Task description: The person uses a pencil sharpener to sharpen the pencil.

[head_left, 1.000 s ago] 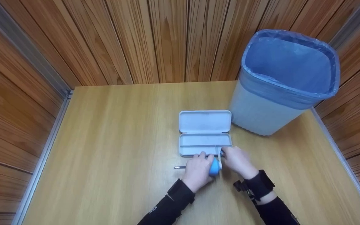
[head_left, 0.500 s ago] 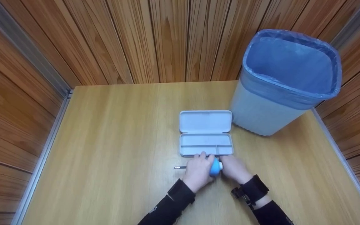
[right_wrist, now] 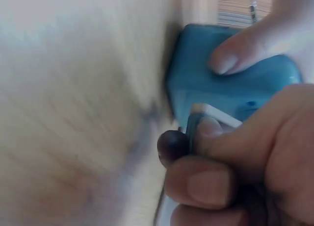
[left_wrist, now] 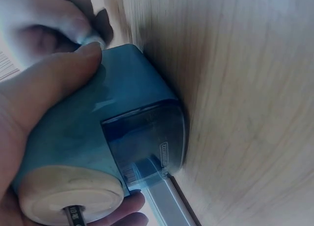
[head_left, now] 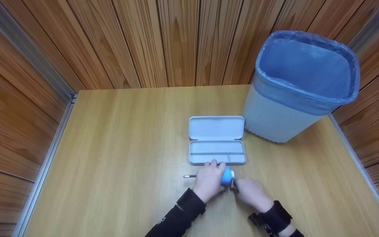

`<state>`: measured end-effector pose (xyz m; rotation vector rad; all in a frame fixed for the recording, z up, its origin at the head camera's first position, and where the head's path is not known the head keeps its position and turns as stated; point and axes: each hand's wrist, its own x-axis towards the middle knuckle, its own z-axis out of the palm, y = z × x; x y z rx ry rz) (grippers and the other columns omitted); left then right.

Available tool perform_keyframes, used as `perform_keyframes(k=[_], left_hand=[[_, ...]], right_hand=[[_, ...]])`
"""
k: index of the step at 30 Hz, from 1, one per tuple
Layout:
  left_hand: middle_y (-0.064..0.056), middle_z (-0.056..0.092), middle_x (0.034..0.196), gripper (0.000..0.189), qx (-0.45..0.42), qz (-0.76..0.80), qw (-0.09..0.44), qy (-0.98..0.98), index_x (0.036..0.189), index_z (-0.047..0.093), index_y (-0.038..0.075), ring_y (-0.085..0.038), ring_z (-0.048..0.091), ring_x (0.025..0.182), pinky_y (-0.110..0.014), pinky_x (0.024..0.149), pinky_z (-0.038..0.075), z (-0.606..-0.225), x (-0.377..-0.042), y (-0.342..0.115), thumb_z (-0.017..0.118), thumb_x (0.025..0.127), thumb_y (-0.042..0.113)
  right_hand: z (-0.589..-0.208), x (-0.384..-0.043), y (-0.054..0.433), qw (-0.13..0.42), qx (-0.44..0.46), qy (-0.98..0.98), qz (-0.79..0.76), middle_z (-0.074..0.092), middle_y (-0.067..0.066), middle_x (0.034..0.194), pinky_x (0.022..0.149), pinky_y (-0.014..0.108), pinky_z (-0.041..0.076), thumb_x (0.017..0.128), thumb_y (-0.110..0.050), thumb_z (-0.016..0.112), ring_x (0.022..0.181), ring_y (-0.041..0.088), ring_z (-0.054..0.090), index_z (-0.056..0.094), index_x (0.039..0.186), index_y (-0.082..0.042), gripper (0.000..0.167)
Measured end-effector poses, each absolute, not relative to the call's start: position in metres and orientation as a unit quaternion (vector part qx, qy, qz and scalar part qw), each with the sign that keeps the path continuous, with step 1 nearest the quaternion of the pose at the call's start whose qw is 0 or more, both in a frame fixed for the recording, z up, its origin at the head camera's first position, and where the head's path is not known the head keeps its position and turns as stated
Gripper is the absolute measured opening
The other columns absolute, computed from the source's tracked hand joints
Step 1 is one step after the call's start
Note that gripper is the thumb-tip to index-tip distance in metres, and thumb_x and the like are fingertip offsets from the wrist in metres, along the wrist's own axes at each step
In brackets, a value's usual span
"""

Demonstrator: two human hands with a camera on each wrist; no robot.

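A blue crank pencil sharpener [head_left: 226, 176] lies in front of the pencil case, gripped by my left hand [head_left: 208, 180]. In the left wrist view, the thumb presses on its blue body [left_wrist: 142, 74], beside a see-through shavings drawer [left_wrist: 147, 142]. From the sharpener's round cream front, a dark pencil [head_left: 189, 176] sticks out to the left. My right hand [head_left: 252, 193] pinches the crank on the sharpener's right side; in the right wrist view the pale crank arm [right_wrist: 216, 113] and dark knob [right_wrist: 172, 146] show at the fingertips, partly covered.
An opened light-blue pencil case [head_left: 216, 128] with a divided tray lies just behind the hands. Behind it to the right stands a tall white bin [head_left: 268, 121] lined with a blue bag [head_left: 303, 74]. Wood-panelled walls [head_left: 176, 42] border the table [head_left: 120, 141].
My right hand has swung the crank from the far side of the sharpener down to its near side. The left hand, sharpener and pencil have stayed in place.
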<state>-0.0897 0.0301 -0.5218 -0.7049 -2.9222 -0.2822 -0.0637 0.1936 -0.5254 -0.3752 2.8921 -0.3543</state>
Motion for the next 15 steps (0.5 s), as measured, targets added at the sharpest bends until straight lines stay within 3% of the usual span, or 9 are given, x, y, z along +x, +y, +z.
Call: perform_keyframes(k=[9,15], left_hand=[[-0.003,0.067,0.097,0.063,-0.235,-0.096,0.057,-0.966,0.11,0.061,0.016,-0.018,0.063,0.078,-0.028,0.056,0.052,-0.522,-0.09,0.03,0.09,0.063,0.045],[-0.004,0.068,0.099,0.062,-0.234,-0.101,0.045,-0.966,0.112,0.062,0.017,-0.019,0.064,0.08,-0.028,0.057,0.053,-0.521,-0.091,0.03,0.09,0.064,0.044]], right_hand=[[-0.495,-0.05,0.194,0.113,-0.125,0.979,-0.114,0.051,0.001,0.06,0.05,0.037,0.037,0.082,0.001,0.068,0.054,0.018,0.045,0.055,0.068,-0.009,0.022],[-0.477,-0.052,0.196,0.1,-0.121,0.98,-0.121,0.06,0.003,0.063,0.049,0.036,0.039,0.085,-0.003,0.069,0.056,0.019,0.052,0.059,0.074,-0.01,0.016]])
